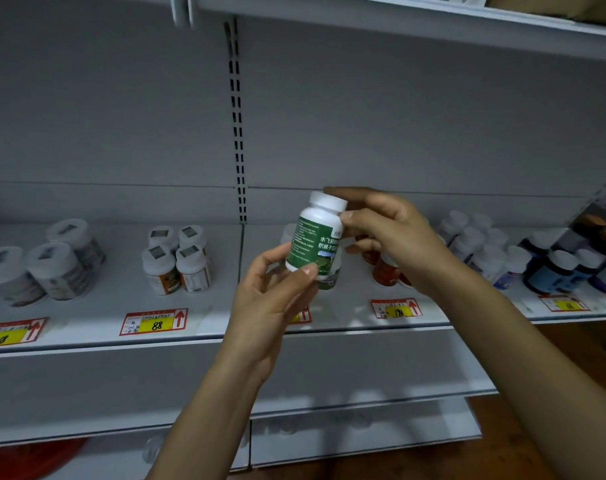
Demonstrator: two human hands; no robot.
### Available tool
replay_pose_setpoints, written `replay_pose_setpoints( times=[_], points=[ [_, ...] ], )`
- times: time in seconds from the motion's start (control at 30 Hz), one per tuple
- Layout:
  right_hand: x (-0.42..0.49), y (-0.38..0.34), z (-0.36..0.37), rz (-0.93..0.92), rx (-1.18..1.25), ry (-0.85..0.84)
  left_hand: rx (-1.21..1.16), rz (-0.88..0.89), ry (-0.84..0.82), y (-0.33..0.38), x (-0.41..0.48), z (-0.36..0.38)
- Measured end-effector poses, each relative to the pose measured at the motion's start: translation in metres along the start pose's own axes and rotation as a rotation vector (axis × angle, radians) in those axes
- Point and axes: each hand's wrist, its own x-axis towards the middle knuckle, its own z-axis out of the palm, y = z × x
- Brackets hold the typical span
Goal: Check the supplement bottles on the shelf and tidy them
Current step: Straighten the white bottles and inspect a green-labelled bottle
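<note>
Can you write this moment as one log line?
step: checking | held: green-label bottle | left hand: grips base | right hand: holds top | shelf: behind

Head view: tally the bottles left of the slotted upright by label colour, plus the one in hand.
Grey-label plastic bottles with white caps: 3
Orange-label plastic bottles with white caps: 4
Green-label white-capped plastic bottle, gripped by left hand and right hand: 1
Total: 8

one green-labelled bottle (315,244) is held up. on the shelf (104,317) stand three grey-labelled bottles (57,271) at its left end and four orange-labelled bottles (192,265) beside them. at least five price tags (154,322) line its front edge. the right-end bottles are too blurred to count.
</note>
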Motion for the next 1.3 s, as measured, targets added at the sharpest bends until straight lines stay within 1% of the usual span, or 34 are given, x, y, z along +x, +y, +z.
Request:
replay_pose_setpoints(
  times=[0.1, 0.17, 0.27, 0.37, 0.43, 0.5, 0.63, 0.7, 0.77, 0.8, 0.87, 0.93, 1.0, 1.03, 1.1, 1.13, 1.2, 1.23, 1.27, 1.3],
  points=[
    [0.000, 0.000, 0.000, -0.049, -0.031, -0.011, 0.202, 0.222, 0.042, -0.003, 0.002, -0.002],
    [0.000, 0.000, 0.000, -0.074, -0.013, -0.014, 0.260, 0.331, 0.073, -0.007, 0.004, -0.003],
    [0.000, 0.002, 0.001, -0.121, 0.010, -0.044, 0.363, 0.457, 0.139, -0.011, 0.010, -0.010],
    [-0.002, 0.007, 0.003, -0.192, 0.027, -0.100, 0.518, 0.579, 0.186, -0.015, 0.015, -0.018],
    [-0.003, 0.009, 0.003, -0.227, -0.003, -0.122, 0.592, 0.658, 0.206, -0.016, 0.018, -0.023],
    [-0.005, 0.011, 0.005, -0.261, -0.044, -0.126, 0.619, 0.698, 0.213, -0.018, 0.022, -0.026],
    [-0.015, 0.015, 0.012, -0.397, -0.204, -0.064, 0.642, 0.656, 0.179, -0.017, 0.027, -0.023],
    [-0.017, 0.012, 0.015, -0.491, -0.329, 0.012, 0.706, 0.656, 0.093, -0.013, 0.029, -0.024],
    [-0.010, 0.006, 0.013, -0.515, -0.406, 0.093, 0.724, 0.616, -0.043, -0.010, 0.031, -0.026],
    [-0.002, 0.002, 0.011, -0.468, -0.407, 0.120, 0.692, 0.561, -0.097, -0.009, 0.031, -0.025],
    [0.020, -0.001, 0.006, -0.266, -0.358, 0.111, 0.525, 0.353, -0.143, -0.004, 0.028, -0.015],
    [0.044, 0.005, 0.002, -0.001, -0.342, 0.040, 0.348, 0.077, -0.122, -0.001, 0.025, -0.002],
    [0.062, 0.017, -0.001, 0.212, -0.305, -0.059, 0.269, -0.166, -0.119, 0.002, 0.028, 0.006],
    [0.068, 0.023, -0.001, 0.279, -0.274, -0.091, 0.239, -0.244, -0.128, 0.004, 0.029, 0.007],
    [0.075, 0.035, -0.001, 0.371, -0.229, -0.140, 0.190, -0.319, -0.139, 0.008, 0.034, 0.008],
    [0.078, 0.038, -0.001, 0.399, -0.212, -0.164, 0.189, -0.318, -0.141, 0.008, 0.036, 0.009],
    [0.083, 0.038, -0.005, 0.380, -0.136, -0.176, 0.230, -0.222, -0.115, 0.003, 0.042, 0.008],
    [0.087, 0.036, -0.008, 0.331, -0.072, -0.136, 0.271, -0.130, -0.086, -0.001, 0.044, 0.007],
    [0.092, 0.031, -0.012, 0.264, -0.004, -0.067, 0.358, 0.003, -0.053, -0.006, 0.047, 0.003],
    [0.098, 0.026, -0.017, 0.190, 0.046, 0.028, 0.545, 0.187, -0.025, -0.012, 0.051, -0.003]
  ],
)
